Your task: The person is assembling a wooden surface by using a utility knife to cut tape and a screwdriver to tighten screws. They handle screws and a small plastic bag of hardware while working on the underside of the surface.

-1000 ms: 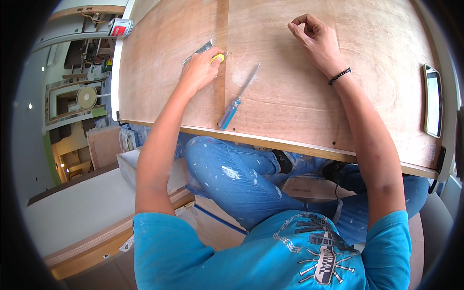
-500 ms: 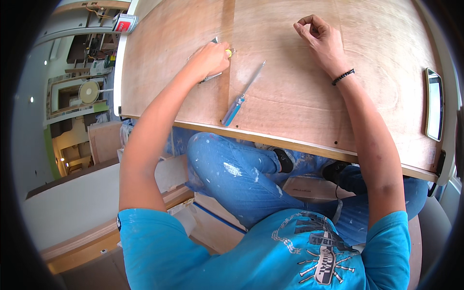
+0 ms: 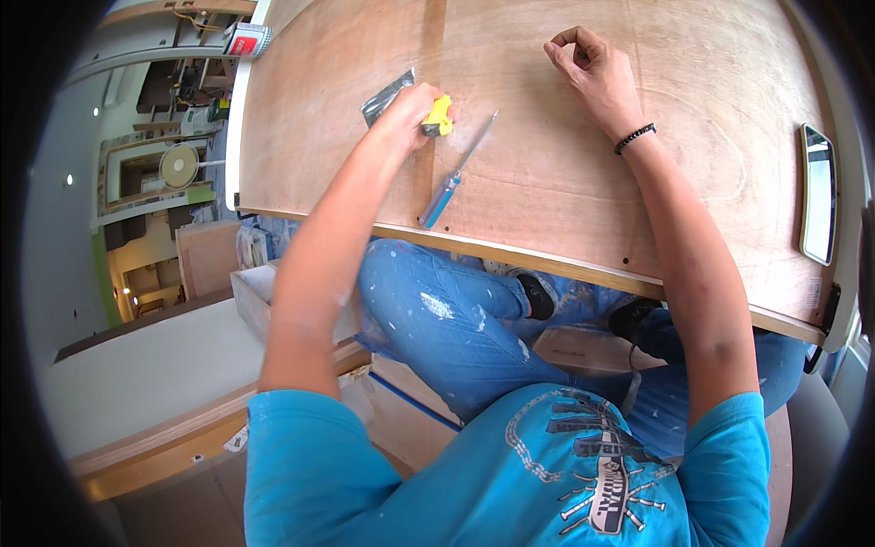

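Plywood counter (image 3: 565, 182) carries the work: the left hand (image 3: 406, 109) grips a yellow-handled scraper (image 3: 401, 96), its metal blade flat on the wood. Right hand (image 3: 588, 68) rests on the panel, loosely curled, holding nothing. Just beside the scraper lies a blue-handled screwdriver (image 3: 456, 173).

We are noting a reddish-brown plywood panel (image 3: 565, 173) with faint whitish smears. The scraper (image 3: 415, 102) is showing a yellow handle and grey blade; the screwdriver (image 3: 456, 175), a blue handle. Jeans (image 3: 456, 319) are reading blue, flecked white; the shirt (image 3: 474, 474), turquoise with a grey print; the wristband (image 3: 635, 139), black.
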### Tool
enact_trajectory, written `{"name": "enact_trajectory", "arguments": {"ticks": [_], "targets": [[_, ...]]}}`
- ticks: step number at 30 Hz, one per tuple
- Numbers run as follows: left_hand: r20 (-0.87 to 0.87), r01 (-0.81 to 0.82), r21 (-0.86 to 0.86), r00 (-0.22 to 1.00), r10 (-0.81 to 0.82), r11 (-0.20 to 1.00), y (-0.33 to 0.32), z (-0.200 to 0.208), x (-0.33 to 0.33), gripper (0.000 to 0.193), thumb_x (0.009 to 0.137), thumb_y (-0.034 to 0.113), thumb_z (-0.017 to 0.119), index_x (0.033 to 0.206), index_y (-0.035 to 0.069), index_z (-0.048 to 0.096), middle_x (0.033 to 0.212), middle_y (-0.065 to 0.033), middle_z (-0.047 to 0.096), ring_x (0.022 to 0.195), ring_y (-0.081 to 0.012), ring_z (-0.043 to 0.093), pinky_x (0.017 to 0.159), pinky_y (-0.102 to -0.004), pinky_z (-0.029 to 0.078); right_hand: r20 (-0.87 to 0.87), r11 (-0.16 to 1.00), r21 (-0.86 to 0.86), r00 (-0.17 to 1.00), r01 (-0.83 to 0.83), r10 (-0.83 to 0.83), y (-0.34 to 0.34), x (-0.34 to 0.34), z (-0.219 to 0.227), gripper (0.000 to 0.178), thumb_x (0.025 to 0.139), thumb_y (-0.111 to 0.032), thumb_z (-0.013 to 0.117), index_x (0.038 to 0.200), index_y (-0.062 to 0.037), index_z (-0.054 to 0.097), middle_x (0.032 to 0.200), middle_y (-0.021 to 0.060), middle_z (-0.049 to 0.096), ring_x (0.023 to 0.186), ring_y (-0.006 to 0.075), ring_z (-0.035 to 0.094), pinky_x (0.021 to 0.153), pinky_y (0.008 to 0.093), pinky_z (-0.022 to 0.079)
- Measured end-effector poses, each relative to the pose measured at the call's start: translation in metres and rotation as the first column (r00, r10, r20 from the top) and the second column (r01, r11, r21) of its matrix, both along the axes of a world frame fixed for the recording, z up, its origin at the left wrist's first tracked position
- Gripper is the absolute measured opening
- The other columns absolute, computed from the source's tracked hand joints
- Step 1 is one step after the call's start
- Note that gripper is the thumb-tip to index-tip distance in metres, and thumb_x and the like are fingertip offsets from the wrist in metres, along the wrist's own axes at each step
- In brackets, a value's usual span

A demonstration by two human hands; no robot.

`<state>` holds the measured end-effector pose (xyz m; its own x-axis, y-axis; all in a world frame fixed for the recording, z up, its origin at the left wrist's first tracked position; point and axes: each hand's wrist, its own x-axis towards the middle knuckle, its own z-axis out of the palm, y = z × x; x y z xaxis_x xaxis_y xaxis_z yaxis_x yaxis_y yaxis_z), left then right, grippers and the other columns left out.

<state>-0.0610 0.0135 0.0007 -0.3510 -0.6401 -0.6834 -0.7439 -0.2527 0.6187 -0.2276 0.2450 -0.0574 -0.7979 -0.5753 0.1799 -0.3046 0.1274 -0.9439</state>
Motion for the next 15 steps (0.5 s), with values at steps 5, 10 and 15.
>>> {"name": "enact_trajectory", "arguments": {"ticks": [5, 10, 15], "targets": [[-0.401, -0.493, 0.605, 0.491, 0.774, 0.626, 0.013, -0.025, -0.003, 0.02, 0.11, 0.011, 0.047, 0.11, -0.005, 0.059, 0.085, -0.0173, 0.062, 0.07, -0.0244, 0.067, 0.053, -0.0299, 0.06, 0.001, 0.999, 0.034, 1.0, -0.023, 0.023, 0.003, 0.001, 0.002, 0.03, 0.102, -0.038, 0.073, 0.106, -0.0082, 0.076, 0.066, 0.0044, 0.062, 0.059, 0.0163, 0.058, 0.06, 0.036, 0.048], [-0.546, -0.304, 0.575, 0.549, 0.633, 0.76, 0.017, -0.018, 0.034, 0.017, 0.112, 0.012, 0.047, 0.115, 0.001, 0.059, 0.085, -0.0109, 0.062, 0.065, -0.0197, 0.062, 0.053, -0.0304, 0.058, -0.038, 1.0, 0.03, 0.999, -0.009, 0.011, 0.004, -0.003, 0.003, 0.032, 0.102, -0.039, 0.073, 0.106, -0.0079, 0.076, 0.066, 0.0048, 0.062, 0.059, 0.017, 0.058, 0.06, 0.0363, 0.048], [-0.179, 0.064, -0.224, 0.978, -0.106, 0.972, 0.022, -0.004, 0.048, 0.024, 0.113, 0.024, 0.052, 0.117, 0.003, 0.062, 0.082, -0.0098, 0.066, 0.059, -0.0189, 0.063, 0.052, -0.034, 0.056, 0.024, 1.0, 0.011, 0.999, -0.027, 0.027, 0.004, -0.003, 0.002, 0.033, 0.101, -0.04, 0.073, 0.106, -0.0074, 0.075, 0.065, 0.0054, 0.062, 0.059, 0.0176, 0.058, 0.059, 0.037, 0.047]]}}
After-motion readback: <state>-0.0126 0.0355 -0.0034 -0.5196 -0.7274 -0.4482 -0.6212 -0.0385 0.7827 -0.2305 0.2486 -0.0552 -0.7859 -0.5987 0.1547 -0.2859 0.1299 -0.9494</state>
